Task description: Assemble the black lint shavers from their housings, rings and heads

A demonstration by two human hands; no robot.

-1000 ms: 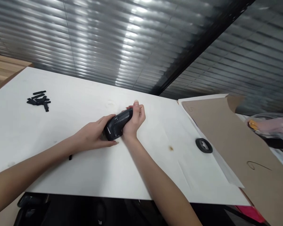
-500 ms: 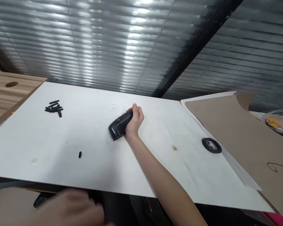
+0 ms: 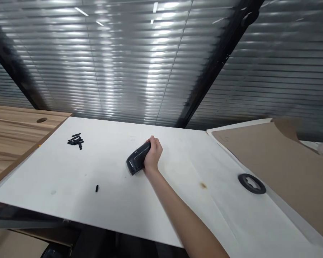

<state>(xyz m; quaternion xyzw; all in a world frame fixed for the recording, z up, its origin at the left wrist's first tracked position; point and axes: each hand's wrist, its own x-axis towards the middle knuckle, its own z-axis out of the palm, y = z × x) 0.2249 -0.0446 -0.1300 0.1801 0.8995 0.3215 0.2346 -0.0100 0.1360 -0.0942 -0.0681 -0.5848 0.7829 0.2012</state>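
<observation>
My right hand [image 3: 154, 154] is closed around the grip of a black handheld device [image 3: 137, 158], with its thumb pointing up toward the far edge. The device has a bent, rounded head with small light lettering and a row of marks along its body. Its head points left and down, close over the white board; whether it touches is hard to tell. Left of it, a small black piece [image 3: 97, 188] lies alone on the board. Farther back at the left is a loose pile of several black strips [image 3: 76, 140]. My left hand is out of view.
The white tabletop [image 3: 107, 204] meets a wood-grain surface [image 3: 18, 132] at the left. A black tape roll [image 3: 252, 184] lies at the right, beside a brown cardboard sheet [image 3: 274, 157]. Metal blinds [image 3: 129, 64] rise behind the table.
My left hand, blurred at the lower left before, has left the view. The camera has tilted, so the table sits lower. My right hand keeps hold of the black device.
</observation>
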